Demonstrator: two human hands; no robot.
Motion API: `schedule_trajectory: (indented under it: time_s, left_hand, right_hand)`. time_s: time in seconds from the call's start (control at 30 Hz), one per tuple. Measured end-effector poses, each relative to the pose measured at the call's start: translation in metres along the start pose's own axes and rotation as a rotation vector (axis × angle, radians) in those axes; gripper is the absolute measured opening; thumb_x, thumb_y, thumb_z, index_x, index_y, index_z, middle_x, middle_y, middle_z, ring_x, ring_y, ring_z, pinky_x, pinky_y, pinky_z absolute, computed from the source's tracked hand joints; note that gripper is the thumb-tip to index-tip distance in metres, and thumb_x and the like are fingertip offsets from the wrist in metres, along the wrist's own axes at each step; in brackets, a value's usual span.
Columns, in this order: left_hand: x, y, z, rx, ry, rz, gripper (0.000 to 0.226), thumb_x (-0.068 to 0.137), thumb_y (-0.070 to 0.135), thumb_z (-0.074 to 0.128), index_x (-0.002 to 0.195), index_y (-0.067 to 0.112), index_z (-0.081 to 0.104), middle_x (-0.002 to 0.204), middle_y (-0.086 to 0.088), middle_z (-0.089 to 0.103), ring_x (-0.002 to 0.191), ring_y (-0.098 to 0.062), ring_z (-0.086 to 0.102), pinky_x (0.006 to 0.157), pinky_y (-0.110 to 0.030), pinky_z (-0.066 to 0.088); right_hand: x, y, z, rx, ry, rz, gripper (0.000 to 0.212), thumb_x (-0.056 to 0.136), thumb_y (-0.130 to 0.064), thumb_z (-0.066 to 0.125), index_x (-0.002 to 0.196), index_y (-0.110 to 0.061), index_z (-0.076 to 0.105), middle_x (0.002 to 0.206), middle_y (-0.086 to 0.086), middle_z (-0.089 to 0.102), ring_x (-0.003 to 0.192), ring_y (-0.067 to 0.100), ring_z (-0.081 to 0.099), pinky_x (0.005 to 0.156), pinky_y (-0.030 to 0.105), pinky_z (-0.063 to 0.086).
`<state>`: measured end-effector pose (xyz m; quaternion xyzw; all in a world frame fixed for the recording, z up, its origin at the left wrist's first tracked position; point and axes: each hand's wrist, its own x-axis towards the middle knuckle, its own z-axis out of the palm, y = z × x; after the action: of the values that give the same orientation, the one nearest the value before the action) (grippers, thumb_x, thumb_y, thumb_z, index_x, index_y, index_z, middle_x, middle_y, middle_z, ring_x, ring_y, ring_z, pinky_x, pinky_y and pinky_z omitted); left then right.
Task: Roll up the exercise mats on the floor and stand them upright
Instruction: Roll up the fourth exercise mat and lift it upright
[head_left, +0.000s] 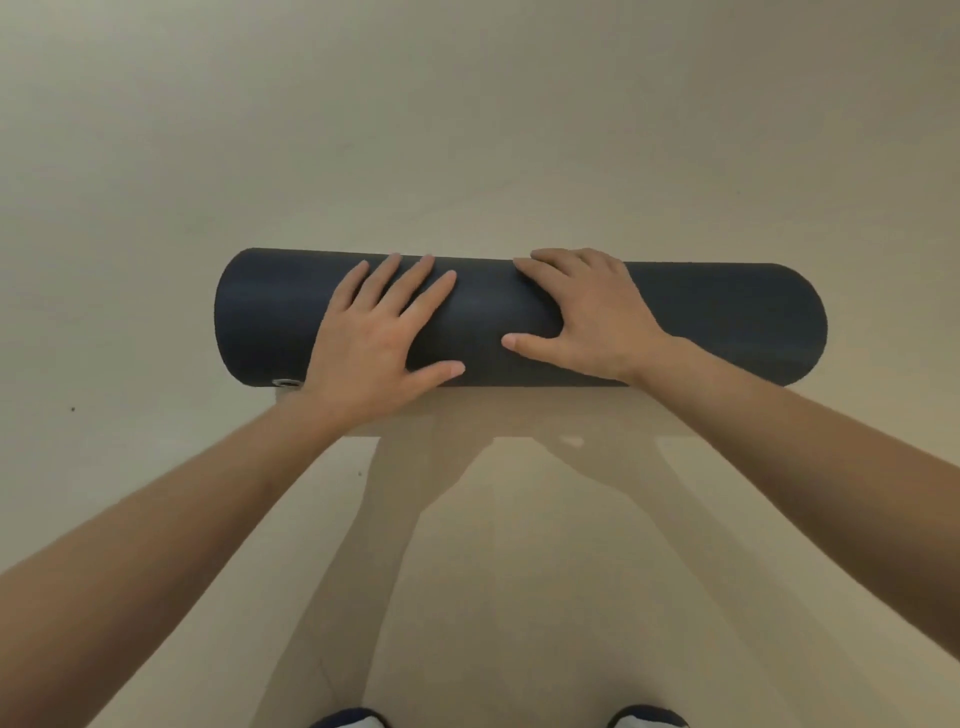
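Mat (727, 322) fully rolled, lying crosswise on floor (467, 130) ahead of me. Left hand (371, 343) and right hand (597, 317) flat on top, grip wide, clasping nothing. Before upending: wrap fingers round, keep roll tight, lift one end.

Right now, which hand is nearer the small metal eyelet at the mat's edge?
Left. The left hand lies flat on the rolled mat, its wrist just beside the eyelet. The right hand rests further along the roll, well away.

Soft even light, arm shadows, edge distortion
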<state>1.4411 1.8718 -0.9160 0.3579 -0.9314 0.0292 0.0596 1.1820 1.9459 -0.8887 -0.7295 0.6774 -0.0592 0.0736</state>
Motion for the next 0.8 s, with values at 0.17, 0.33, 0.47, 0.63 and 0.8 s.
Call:
schedule_trajectory:
  time_s: [0.17, 0.33, 0.47, 0.63, 0.8]
  left_hand:
    - [0.038, -0.021, -0.008, -0.104, -0.095, -0.004, 0.089, 0.089, 0.083, 0.036, 0.160, 0.029, 0.028, 0.166, 0.000, 0.030, 0.153, -0.026, 0.027, 0.125, -0.046, 0.016]
    - [-0.006, -0.011, 0.003, -0.248, 0.180, -0.167, 0.070, 0.092, 0.061, 0.057, 0.147, 0.020, 0.051, 0.158, -0.005, 0.045, 0.150, -0.027, 0.034, 0.125, -0.046, 0.020]
    - [-0.052, -0.021, 0.015, -0.259, 0.258, -0.405, 0.083, 0.085, 0.059, 0.070, 0.152, 0.018, 0.043, 0.164, -0.008, 0.032, 0.154, -0.030, 0.024, 0.125, -0.049, 0.021]
    - [-0.076, -0.050, 0.009, -0.606, 0.227, -0.844, 0.123, 0.069, 0.060, 0.086, 0.161, 0.025, 0.013, 0.170, 0.001, 0.009, 0.155, -0.021, 0.014, 0.125, -0.040, 0.024]
    - [-0.074, -0.063, 0.014, -0.936, 0.209, -0.833, 0.120, 0.067, 0.044, 0.092, 0.159, 0.032, 0.014, 0.157, 0.014, 0.032, 0.144, -0.006, 0.036, 0.119, -0.040, 0.039]
  right_hand:
    - [-0.006, -0.022, 0.028, -0.234, 0.066, -0.016, 0.113, 0.072, -0.089, 0.051, 0.162, -0.027, 0.021, 0.164, 0.013, 0.030, 0.151, 0.041, 0.025, 0.121, 0.065, 0.016]
    - [-0.006, -0.018, 0.036, -0.259, 0.112, -0.018, 0.114, 0.071, -0.087, 0.057, 0.161, -0.026, 0.023, 0.161, 0.017, 0.033, 0.149, 0.044, 0.028, 0.120, 0.066, 0.017]
    - [-0.007, -0.021, 0.038, -0.248, 0.126, -0.012, 0.113, 0.070, -0.085, 0.060, 0.160, -0.026, 0.026, 0.160, 0.017, 0.035, 0.147, 0.044, 0.030, 0.119, 0.066, 0.017]
    - [-0.006, -0.023, 0.036, -0.224, 0.115, 0.002, 0.113, 0.070, -0.082, 0.065, 0.160, -0.025, 0.027, 0.159, 0.019, 0.035, 0.146, 0.045, 0.030, 0.119, 0.067, 0.016]
    - [0.004, -0.029, 0.029, -0.204, 0.071, 0.054, 0.116, 0.066, -0.076, 0.074, 0.158, -0.024, 0.027, 0.158, 0.020, 0.034, 0.147, 0.046, 0.028, 0.118, 0.070, 0.014]
